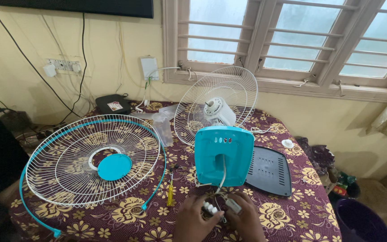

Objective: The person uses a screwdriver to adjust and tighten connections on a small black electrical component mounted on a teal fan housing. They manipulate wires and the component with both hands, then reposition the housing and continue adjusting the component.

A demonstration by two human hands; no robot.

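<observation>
A turquoise fan base [224,154] stands upright on the table, with a white cable running down its middle. Just below it, my left hand [192,220] holds a small white switch block with several buttons [210,208]. My right hand [246,219] pinches a small grey-white part [233,205] joined to thin wires. Both hands are close together at the table's front edge. Behind the base stands the rear wire guard with the white motor [217,106].
The front wire guard with a turquoise centre and loose turquoise rim [92,159] lies at the left. A yellow-handled screwdriver [171,193] lies beside it. A dark grey base cover [268,170] lies to the right, a white knob [287,143] beyond. A purple bucket [363,222] stands on the floor.
</observation>
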